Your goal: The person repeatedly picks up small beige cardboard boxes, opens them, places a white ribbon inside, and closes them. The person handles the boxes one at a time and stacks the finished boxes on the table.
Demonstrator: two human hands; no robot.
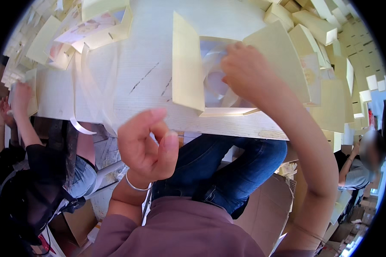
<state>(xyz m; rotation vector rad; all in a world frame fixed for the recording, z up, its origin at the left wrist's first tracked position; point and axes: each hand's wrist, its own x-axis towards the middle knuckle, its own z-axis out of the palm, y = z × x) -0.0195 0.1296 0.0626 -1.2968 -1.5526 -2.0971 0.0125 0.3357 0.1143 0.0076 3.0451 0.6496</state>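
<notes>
A cream cardboard box [186, 64] stands on the table with its two side flaps spread open. Curls of pale ribbon [230, 98] lie inside it, over a bluish-white bottom. Over the box's opening is my right hand [246, 73], its fingers curled down and pressed together; what they pinch, if anything, is hidden, though the ribbon is right beside them. In front of the table edge I hold my left hand [146, 145] up, palm turned in, with the fingers loosely bent. Its thumb and forefinger are apart, and nothing shows between them.
Another open cream box [101, 40] with ribbons [90, 85] hanging over the table edge stands at the left. Many cream boxes [313, 25] are piled at the right. A co-worker's hand [21, 96] touches a box at far left; another person sits at far right.
</notes>
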